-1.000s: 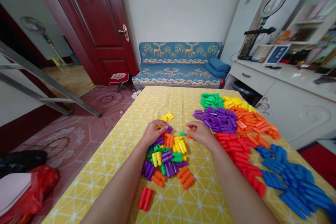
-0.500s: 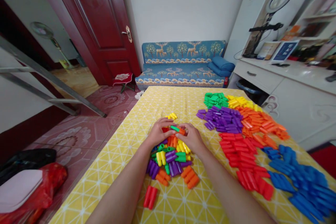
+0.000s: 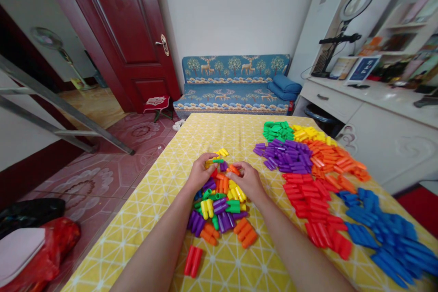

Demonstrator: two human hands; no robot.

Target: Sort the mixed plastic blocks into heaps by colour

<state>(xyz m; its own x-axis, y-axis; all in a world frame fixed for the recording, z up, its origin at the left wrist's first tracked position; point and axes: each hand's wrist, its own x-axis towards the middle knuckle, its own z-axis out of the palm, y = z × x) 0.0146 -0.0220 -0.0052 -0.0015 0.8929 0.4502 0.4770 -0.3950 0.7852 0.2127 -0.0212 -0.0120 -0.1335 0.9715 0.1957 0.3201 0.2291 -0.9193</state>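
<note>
My left hand is closed, pinching a slim green plastic piece between thumb and fingers. My right hand grips an orange plastic piece, partly covered by its fingertips. A gap separates the two pieces. Under and in front of the hands lies a mixed heap of tube-shaped plastic pieces, among them a yellow pair, purple tubes and an orange cluster. Closer to me lies a red pair. A few yellow pieces lie just beyond the hands.
Colour-sorted piles cover the table's right side: green, yellow, purple, orange, red and blue. A yellow patterned cloth covers the table. A blue sofa stands behind it.
My hands have moved apart. The green piece, earlier against the orange one, is now in the left hand, away from it. The view has shifted slightly.
</note>
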